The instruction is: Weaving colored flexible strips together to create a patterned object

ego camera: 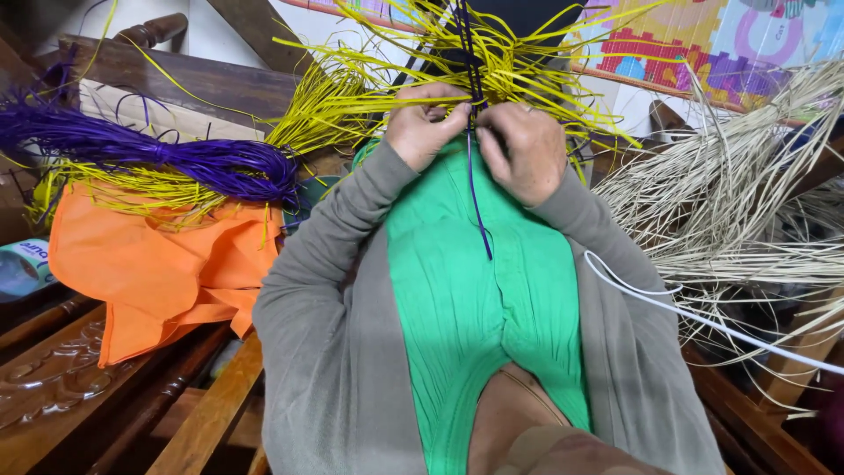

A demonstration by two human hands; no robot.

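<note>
My left hand and my right hand meet over my lap, knuckles up, pinching yellow straw strands and a dark purple strand that hangs down between them over my green dress. The yellow strands fan outward beyond my fingers around a dark woven piece. Both hands are closed on the strands; the fingertips are hidden underneath.
A purple straw bundle lies at the left on loose yellow straw and an orange cloth. A heap of pale natural straw fills the right. A white cord crosses my right side. Wooden furniture slats run below left.
</note>
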